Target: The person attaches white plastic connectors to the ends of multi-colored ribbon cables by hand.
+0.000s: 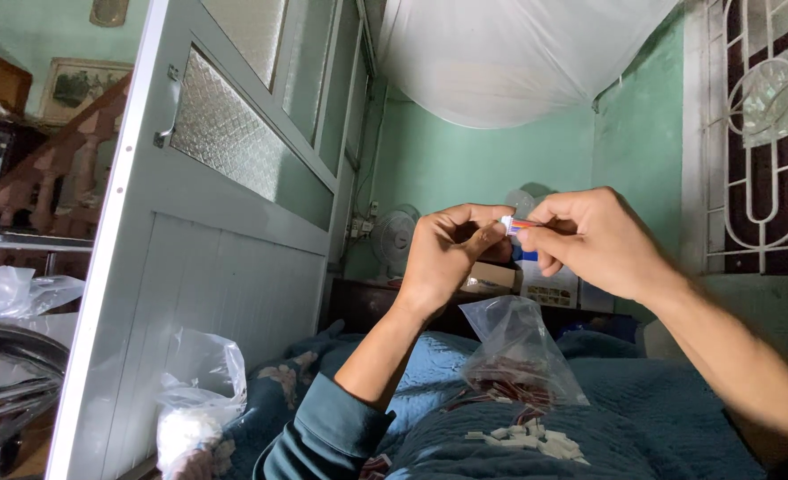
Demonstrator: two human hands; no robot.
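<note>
Both hands met at centre frame. The right hand (594,240) pinched a small white connector (508,225), red wires trailing rightward, and the left hand (447,253) closed its fingertips on the connector's left end. A clear plastic bag (518,356) sat below on the bed (643,418).

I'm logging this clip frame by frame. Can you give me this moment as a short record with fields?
Setting: bed with a blue quilt, beside a grey door
Left hand: raised, fingers pinching a small white piece
Right hand: raised, pinching thin red wires that meet the piece
On quilt: clear plastic bag of red-wired parts, loose small white pieces
Left of quilt: white plastic bag
</note>
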